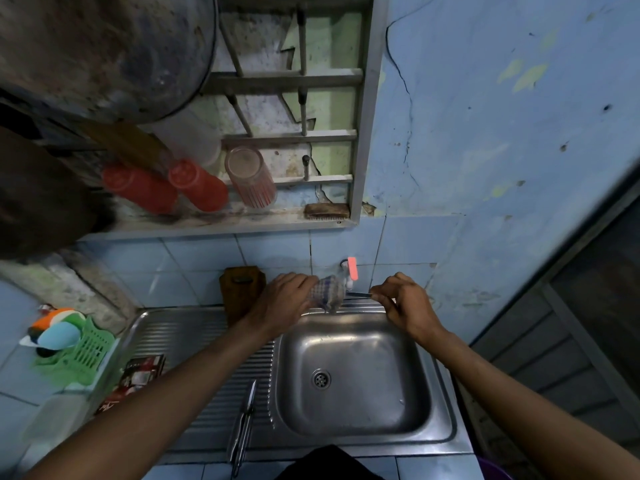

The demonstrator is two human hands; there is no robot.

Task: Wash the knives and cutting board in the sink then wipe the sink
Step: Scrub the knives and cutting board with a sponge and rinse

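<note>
Both arms reach forward over the sink (353, 368) toward the tap (349, 271). The left hand (287, 299) grips a checked cloth (329, 292) wrapped round a knife (356, 294), whose handle the right hand (405, 303) pinches. Two more knives (244, 424) lie on the drainboard; the cutting board (242, 289) leans against the tiles. No writing is legible.

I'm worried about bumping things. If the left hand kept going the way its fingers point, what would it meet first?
Likely the tap on the wall: the left hand already holds a checked cloth just under it. Depth is uncertain.
</note>
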